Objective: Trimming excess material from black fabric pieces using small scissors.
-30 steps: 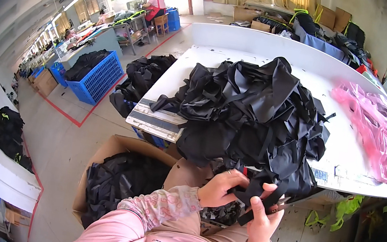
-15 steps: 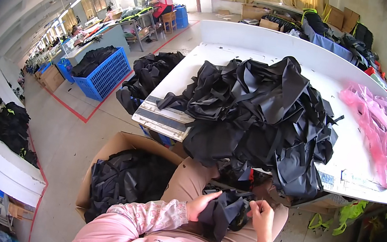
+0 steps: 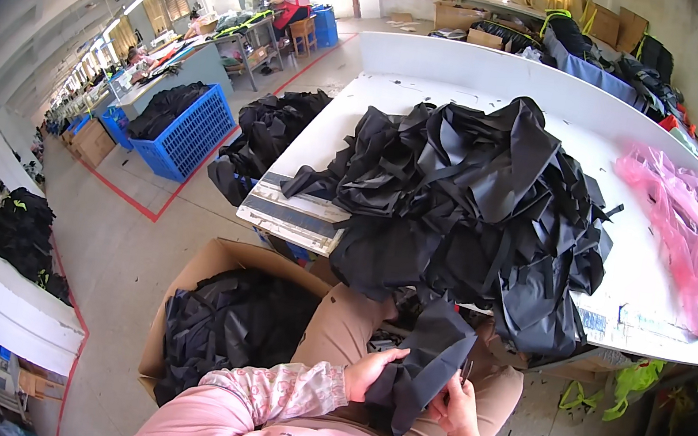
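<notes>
A folded piece of black fabric (image 3: 428, 367) is held up over my lap, its top edge spread out and a lower corner hanging down. My left hand (image 3: 373, 373) is closed on the fabric's left edge, thumb on top. At the fabric's right edge, my right hand (image 3: 456, 407) is closed around small dark thread snips (image 3: 466, 373), whose narrow tips point up past the fingers; their handle is hidden in the hand. Just beyond, a large heap of black fabric pieces (image 3: 479, 183) lies on the white table (image 3: 313, 159) and hangs over its near edge.
A cardboard box (image 3: 159, 330) full of black pieces stands left of my legs. Pink plastic film (image 3: 686, 230) lies on the table's right side. A blue crate (image 3: 191, 138) stands on the floor at far left. Yellow-green straps (image 3: 633, 387) hang at right.
The black fabric has been raised and opened out flatter, away from my lap. My right hand has moved slightly left and down, and the snips' tips now show beside the fabric.
</notes>
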`<state>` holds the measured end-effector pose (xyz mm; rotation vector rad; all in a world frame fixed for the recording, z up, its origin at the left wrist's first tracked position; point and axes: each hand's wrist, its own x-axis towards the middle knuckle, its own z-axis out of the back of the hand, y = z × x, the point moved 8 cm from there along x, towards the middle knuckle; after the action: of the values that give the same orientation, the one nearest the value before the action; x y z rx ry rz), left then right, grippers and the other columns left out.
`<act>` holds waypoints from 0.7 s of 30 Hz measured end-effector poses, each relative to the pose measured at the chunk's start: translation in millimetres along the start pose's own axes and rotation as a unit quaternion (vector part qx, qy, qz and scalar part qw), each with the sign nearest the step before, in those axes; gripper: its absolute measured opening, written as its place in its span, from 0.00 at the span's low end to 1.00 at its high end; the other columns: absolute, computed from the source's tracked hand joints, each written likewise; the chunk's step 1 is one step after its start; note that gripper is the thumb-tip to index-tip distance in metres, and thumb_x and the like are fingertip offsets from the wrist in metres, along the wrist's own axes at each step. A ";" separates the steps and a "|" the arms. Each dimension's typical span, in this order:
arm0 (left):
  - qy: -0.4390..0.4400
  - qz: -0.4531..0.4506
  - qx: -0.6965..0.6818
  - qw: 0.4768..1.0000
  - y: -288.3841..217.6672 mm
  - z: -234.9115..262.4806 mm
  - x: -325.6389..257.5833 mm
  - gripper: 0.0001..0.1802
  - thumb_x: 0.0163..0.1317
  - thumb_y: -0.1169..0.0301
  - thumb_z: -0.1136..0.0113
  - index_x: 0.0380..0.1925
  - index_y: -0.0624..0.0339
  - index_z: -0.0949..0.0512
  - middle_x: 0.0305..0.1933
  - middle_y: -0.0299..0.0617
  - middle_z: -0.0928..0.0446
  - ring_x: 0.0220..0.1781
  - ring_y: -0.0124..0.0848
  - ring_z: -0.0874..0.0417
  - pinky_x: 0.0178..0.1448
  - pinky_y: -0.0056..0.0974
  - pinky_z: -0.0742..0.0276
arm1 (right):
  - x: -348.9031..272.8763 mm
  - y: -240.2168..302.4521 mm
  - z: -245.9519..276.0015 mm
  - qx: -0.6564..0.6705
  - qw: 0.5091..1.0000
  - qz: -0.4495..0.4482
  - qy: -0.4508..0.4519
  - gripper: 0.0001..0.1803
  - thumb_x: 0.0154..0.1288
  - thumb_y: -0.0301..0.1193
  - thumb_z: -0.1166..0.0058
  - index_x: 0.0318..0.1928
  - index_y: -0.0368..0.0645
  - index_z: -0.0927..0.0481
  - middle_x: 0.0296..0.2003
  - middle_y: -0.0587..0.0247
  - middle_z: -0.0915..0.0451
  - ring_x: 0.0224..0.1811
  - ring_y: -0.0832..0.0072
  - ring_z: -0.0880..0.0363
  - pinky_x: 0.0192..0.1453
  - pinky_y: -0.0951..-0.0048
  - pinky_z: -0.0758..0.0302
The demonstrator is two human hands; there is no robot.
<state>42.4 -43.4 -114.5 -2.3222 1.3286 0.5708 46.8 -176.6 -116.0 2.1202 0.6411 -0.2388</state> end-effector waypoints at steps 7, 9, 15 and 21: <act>-0.019 -0.053 0.005 0.998 -4.6 -0.1 0.8 0.27 0.72 0.52 0.56 0.54 0.65 0.26 0.53 0.47 0.21 0.51 0.36 0.17 0.59 0.41 0.24 | -17.7 38.6 -20.6 0.109 0.987 0.117 0.008 0.31 0.74 0.56 0.68 0.52 0.39 0.29 0.35 0.60 0.16 0.08 0.86 0.45 0.10 0.82 0.44; -0.013 -0.079 0.025 0.997 -6.2 -14.5 -5.3 0.26 0.72 0.53 0.55 0.55 0.65 0.27 0.54 0.46 0.21 0.52 0.36 0.18 0.60 0.40 0.25 | -26.6 50.1 -30.7 0.111 0.986 0.124 -0.026 0.22 0.74 0.46 0.57 0.49 0.38 0.27 0.30 0.66 0.18 0.08 0.86 0.44 0.10 0.81 0.45; 0.011 -0.164 0.169 0.972 -23.0 -34.4 -13.8 0.22 0.72 0.60 0.51 0.57 0.66 0.28 0.56 0.41 0.23 0.55 0.33 0.21 0.63 0.38 0.29 | -46.5 73.0 -18.4 -0.209 0.943 0.193 -0.171 0.06 0.60 0.23 0.38 0.31 0.40 0.24 0.20 0.82 0.31 0.20 0.94 0.39 0.22 0.87 0.44; 0.026 -0.203 0.385 0.900 -39.1 -46.4 -21.0 0.19 0.66 0.71 0.42 0.56 0.65 0.26 0.53 0.33 0.22 0.52 0.20 0.24 0.59 0.30 0.30 | -63.7 102.8 -29.0 -0.225 0.929 0.235 -0.177 0.06 0.63 0.23 0.40 0.33 0.40 0.25 0.19 0.82 0.32 0.18 0.93 0.40 0.20 0.87 0.46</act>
<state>73.7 -34.9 -59.1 -1.8427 0.8195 -0.1476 45.0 -225.1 -1.4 1.6635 -0.0392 -0.1776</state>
